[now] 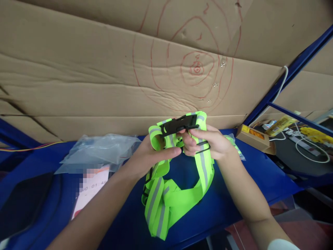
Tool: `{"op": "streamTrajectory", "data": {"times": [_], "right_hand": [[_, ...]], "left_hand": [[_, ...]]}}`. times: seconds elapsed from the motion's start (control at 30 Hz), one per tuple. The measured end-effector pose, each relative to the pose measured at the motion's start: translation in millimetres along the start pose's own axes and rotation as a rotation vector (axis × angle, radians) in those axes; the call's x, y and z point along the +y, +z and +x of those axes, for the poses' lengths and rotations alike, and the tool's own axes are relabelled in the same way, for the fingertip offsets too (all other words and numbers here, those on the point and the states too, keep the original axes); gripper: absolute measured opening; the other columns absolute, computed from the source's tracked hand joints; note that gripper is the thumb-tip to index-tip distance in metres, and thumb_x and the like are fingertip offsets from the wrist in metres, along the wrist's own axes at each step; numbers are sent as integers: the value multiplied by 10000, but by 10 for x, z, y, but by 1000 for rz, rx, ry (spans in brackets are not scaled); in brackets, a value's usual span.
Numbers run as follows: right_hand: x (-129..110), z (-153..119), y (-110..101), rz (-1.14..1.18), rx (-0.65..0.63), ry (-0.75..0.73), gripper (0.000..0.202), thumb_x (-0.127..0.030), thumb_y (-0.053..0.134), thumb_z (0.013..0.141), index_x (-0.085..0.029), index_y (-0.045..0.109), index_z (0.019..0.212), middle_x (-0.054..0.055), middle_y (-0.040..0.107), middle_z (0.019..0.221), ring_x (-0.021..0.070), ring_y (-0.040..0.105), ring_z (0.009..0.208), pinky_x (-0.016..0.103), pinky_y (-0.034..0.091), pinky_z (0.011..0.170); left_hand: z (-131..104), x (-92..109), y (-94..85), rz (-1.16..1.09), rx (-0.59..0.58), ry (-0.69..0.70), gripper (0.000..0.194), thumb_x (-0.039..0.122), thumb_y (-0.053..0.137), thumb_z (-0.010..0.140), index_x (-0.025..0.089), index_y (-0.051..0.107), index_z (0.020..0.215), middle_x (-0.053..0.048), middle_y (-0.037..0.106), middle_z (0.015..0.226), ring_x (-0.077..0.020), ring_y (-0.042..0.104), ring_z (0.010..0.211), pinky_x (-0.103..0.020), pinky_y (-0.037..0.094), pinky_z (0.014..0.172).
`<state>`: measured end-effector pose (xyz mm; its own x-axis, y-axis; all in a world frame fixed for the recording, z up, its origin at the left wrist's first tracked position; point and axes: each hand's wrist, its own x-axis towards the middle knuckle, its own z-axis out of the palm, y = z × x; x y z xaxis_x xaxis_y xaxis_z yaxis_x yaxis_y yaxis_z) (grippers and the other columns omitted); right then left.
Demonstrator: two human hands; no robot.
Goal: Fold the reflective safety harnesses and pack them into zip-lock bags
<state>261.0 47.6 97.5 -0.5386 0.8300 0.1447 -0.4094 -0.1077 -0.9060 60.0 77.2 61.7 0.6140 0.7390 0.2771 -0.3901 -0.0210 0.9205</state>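
Note:
A neon-green reflective strap harness [183, 201] with grey stripes hangs in loops over the blue table. Its black side-release buckle [179, 125] lies across the top, its two halves meeting; I cannot tell if they are fully clicked in. My left hand [153, 152] is closed around the strap by the buckle's left end, thumb stretched toward the middle. My right hand [208, 140] grips the strap at the buckle's right end, thumb on top and fingers curled beneath. A black strap slider [203, 147] sits just below the right fingers.
A clear plastic bag [96, 151] and a phone with a timer [91, 187] lie left on the blue table [249, 187]. Behind rises a cardboard wall [78, 69] with a red drawn target. A small open carton [252, 139] stands right, near a blue frame post.

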Motion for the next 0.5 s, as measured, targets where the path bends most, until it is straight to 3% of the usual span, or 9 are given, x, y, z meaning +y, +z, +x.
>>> {"op": "streamTrajectory", "data": {"times": [0.1,0.23,0.37,0.5], "right_hand": [[39,37,17,-12,67,-44,227,-376,705,949,-161,680,1017,-62,420,692,58,357,546,209,393,552],[64,65,66,-221,147,-162,339,-491,639,995,-169,706,1073,-10,556,809,73,344,583,236,378,567],[77,75,105,-442,167,-230,445,-572,562,1027,-175,726,1141,22,659,834,98,419,600,271,467,659],[123,93,133,-581,162,-275,572,-673,488,1022,-163,736,1095,30,668,817,133,588,666,313,546,750]], "left_hand": [[-24,-66,-31,-116,-4,-43,708,489,952,664,282,678,1284,-66,702,1339,-323,638,1282,-385,544,1017],[-18,-23,-139,-324,-113,-65,778,798,825,638,268,732,1199,-77,758,1177,-340,699,1170,-404,595,925],[44,38,-179,-375,-84,-146,607,740,709,829,250,739,1186,-65,778,1023,-286,748,994,-387,603,875],[98,-25,-190,-183,-85,-78,598,687,808,771,199,733,1108,-68,742,866,-225,720,784,-321,581,730]]}}
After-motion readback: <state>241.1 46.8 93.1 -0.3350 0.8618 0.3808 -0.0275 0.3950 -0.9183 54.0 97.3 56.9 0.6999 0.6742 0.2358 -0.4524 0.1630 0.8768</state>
